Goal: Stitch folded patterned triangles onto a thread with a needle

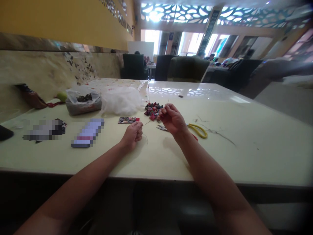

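My left hand (133, 134) is closed, low over the table, with a thin thread (147, 123) in its grip. A loose end of the thread hangs below the fist. Farther right and a little higher, my right hand (173, 119) pinches the thread between thumb and fingers. A fine tip sticks up from that pinch; whether it is a needle or thread end I cannot tell. Just behind the hands lies a pile of small patterned fabric pieces (151, 107). Scissors (199, 130) with yellow handles lie partly hidden under my right wrist, and a bit of red shows there too.
A flat patterned piece (128, 120) lies behind my left hand. To the left are a phone (88, 132), a blurred dark-edged item (46, 130), a plastic bag (83, 104) and white stuffing (123, 100). Thread scraps (221, 133) lie right. Chairs (188, 69) stand beyond the table.
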`<move>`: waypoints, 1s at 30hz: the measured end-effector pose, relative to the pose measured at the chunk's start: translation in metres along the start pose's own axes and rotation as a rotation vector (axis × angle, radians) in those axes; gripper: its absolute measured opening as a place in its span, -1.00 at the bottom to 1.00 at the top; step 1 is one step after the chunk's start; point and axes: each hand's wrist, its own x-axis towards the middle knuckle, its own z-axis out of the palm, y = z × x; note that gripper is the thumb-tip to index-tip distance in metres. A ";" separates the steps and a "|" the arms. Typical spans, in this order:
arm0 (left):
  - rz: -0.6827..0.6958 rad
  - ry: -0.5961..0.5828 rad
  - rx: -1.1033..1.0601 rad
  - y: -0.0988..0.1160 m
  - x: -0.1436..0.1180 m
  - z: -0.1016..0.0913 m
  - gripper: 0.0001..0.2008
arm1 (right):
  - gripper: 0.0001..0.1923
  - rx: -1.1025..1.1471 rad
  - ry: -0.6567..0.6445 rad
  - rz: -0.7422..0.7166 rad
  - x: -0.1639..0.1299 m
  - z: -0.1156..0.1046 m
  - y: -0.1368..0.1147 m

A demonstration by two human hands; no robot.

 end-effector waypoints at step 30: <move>0.020 0.196 -0.057 0.006 0.004 -0.004 -0.75 | -0.79 0.042 0.236 0.006 0.023 -0.032 -0.002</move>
